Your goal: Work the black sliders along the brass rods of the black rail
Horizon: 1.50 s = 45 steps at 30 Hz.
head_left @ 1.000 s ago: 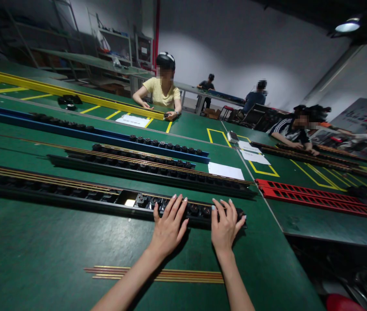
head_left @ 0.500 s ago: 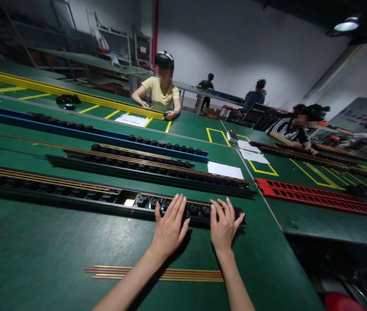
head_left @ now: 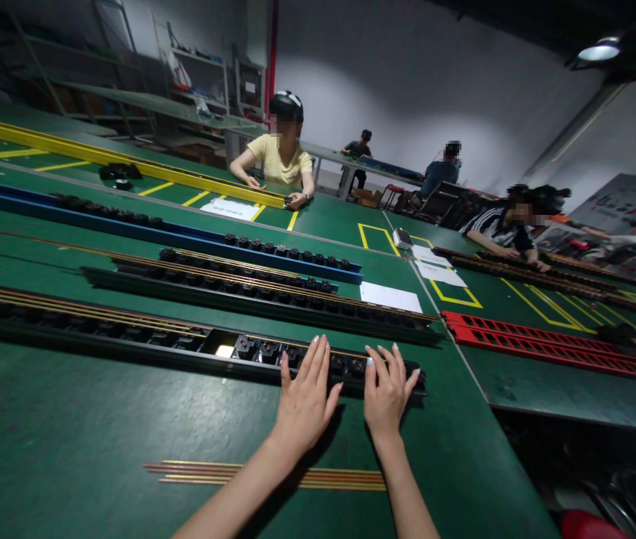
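A long black channel-shaped rail [head_left: 143, 347] with a row of black fittings [head_left: 269, 349] lies across the table before me. My left hand [head_left: 307, 400] rests on its right half, fingers stretched out over the fittings and a thin brass rod [head_left: 345, 352] along the far side. Close to the rail's right end, my right hand [head_left: 389, 391] has its fingers apart and slightly bent, the tips at the rod and the rail. Neither hand is closed round anything. More brass rods [head_left: 93, 313] lie along the rail's left half. Several loose rods [head_left: 340, 479] lie nearer to me, partly behind my left forearm.
Beyond are another black rail [head_left: 273, 308] with rods, a blue rail [head_left: 194, 238] and a yellow rail [head_left: 126, 160] with a person [head_left: 281, 161] behind it. Red slotted rails [head_left: 542, 348] lie at right, near another person [head_left: 506, 228]. White papers [head_left: 390, 296] lie between.
My left hand has slid a little to the right along the rail, towards my right hand. The right hand has hardly moved.
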Motion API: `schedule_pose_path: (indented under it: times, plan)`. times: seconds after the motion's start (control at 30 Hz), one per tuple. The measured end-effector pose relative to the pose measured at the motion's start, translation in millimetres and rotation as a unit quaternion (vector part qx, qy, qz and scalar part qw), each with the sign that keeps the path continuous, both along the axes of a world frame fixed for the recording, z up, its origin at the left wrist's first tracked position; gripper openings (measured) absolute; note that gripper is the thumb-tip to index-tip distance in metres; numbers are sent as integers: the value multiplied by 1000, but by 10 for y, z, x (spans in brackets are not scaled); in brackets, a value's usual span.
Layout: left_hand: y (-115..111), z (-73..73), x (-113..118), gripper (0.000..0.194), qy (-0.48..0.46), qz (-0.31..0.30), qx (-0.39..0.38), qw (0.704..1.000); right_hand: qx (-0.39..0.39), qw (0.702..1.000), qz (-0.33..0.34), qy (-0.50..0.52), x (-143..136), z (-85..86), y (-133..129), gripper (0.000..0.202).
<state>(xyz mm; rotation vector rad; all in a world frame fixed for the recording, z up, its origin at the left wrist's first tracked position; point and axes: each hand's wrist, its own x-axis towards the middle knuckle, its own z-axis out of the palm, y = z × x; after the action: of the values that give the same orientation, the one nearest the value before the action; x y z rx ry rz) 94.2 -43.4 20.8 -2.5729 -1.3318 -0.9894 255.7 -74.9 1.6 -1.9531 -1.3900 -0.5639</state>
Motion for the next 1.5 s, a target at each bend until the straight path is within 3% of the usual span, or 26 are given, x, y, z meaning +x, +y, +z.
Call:
schedule_pose_path:
  times: [0.37,1.5]
  plan:
    - [-29,-58,132,58,-6,8,-9,1000,13,1000,15,11,12,-26,13,32]
    - [-96,-87,231,58,16,-4,16,1000,12,1000,13,17,10,-42,10,33]
